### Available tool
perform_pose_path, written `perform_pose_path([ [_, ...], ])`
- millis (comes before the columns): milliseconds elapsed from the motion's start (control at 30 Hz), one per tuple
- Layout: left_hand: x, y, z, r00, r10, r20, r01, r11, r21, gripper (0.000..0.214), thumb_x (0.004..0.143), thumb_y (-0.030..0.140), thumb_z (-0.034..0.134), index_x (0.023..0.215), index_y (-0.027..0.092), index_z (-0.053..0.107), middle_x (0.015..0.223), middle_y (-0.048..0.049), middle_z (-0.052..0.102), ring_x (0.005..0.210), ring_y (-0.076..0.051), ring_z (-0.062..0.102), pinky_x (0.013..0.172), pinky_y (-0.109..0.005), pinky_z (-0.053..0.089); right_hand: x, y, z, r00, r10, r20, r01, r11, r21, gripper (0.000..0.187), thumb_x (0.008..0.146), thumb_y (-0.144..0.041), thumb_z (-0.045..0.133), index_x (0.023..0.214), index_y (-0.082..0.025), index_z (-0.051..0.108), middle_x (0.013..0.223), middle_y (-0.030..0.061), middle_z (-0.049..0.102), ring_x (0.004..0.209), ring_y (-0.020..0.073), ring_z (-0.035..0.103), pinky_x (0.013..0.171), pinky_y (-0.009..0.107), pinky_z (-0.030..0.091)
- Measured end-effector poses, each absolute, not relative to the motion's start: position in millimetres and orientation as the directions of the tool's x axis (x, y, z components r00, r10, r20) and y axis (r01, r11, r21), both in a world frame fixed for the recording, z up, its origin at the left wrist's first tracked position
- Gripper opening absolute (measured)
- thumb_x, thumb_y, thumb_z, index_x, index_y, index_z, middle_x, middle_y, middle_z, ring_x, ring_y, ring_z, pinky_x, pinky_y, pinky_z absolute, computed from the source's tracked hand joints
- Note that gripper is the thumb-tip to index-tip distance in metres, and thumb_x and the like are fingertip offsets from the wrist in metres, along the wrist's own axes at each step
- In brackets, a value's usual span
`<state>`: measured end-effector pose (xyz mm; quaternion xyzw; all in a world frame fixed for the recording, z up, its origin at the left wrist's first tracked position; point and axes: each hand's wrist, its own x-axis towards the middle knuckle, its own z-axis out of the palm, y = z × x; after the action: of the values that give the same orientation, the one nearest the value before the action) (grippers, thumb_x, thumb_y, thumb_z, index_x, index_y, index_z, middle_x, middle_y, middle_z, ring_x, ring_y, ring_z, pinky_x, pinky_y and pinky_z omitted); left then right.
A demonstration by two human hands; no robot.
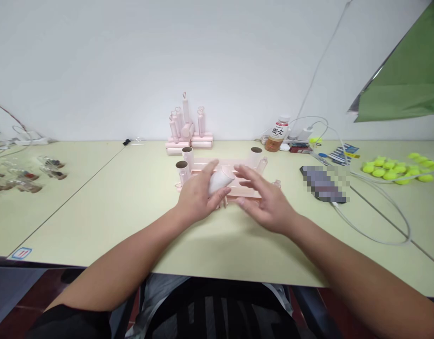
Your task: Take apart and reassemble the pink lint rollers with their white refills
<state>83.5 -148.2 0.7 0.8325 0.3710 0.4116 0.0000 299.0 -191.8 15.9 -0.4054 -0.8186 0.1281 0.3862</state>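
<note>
My left hand point(199, 193) is wrapped around a pale pink cylindrical tube point(222, 179), which is tilted with its closed end up and to the right. Just right of that end, my right hand point(268, 200) has its fingers spread and holds nothing. Beneath and behind both hands lies a pink tray or box point(220, 165), partly hidden by them. Around it stand open-topped tubes: a front left tube point(183, 175), a back left tube point(188, 159) and a back right tube point(256, 159). A small clear tube point(262, 165) leans near my right hand.
Pink tubes with heart-shaped loops point(186, 110) stand on lying cylinders point(179, 148) by the wall. A drink bottle point(277, 134), a phone point(323, 183) with a looping white cable point(389, 242) and yellow-green pieces point(389, 167) lie to the right. Small clear-wrapped items point(29, 174) lie left.
</note>
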Motion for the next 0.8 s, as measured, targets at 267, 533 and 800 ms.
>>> perform_pose_path([
  [267,79,-142,-1,0.298,0.577,0.761,0.54,-0.759,0.364,0.046,0.091,0.04,0.057,0.13,0.021,0.044,0.126,-0.0123,0.06,0.113,-0.023,0.059,0.092,-0.036,0.049,312,-191,37,-0.285,0.957,-0.045,0.947,0.275,-0.165,0.021,0.091,-0.025,0.048,0.089,-0.018,0.068,0.077,0.0083,0.071,0.067,0.0206,0.063,0.057,0.028,0.036],
  [533,81,-143,6,0.034,0.839,0.544,0.34,-0.521,0.783,0.04,0.074,0.046,0.074,0.079,0.022,0.043,0.073,0.0039,0.052,0.062,-0.01,0.048,0.057,-0.024,0.04,298,-191,13,-0.287,0.943,-0.167,0.957,0.291,0.001,0.012,0.088,-0.016,0.048,0.088,-0.017,0.059,0.084,0.0137,0.069,0.071,0.0246,0.063,0.053,0.029,0.027],
  [800,86,-134,9,0.078,0.988,0.13,-0.166,-0.115,0.979,0.041,0.075,0.049,0.071,0.065,0.019,0.044,0.055,0.0006,0.055,0.05,-0.012,0.058,0.04,-0.021,0.039,281,-194,9,-0.492,0.859,-0.143,0.867,0.47,-0.165,0.013,0.089,-0.016,0.046,0.085,-0.018,0.058,0.086,0.0089,0.067,0.078,0.0218,0.061,0.06,0.028,0.031],
])
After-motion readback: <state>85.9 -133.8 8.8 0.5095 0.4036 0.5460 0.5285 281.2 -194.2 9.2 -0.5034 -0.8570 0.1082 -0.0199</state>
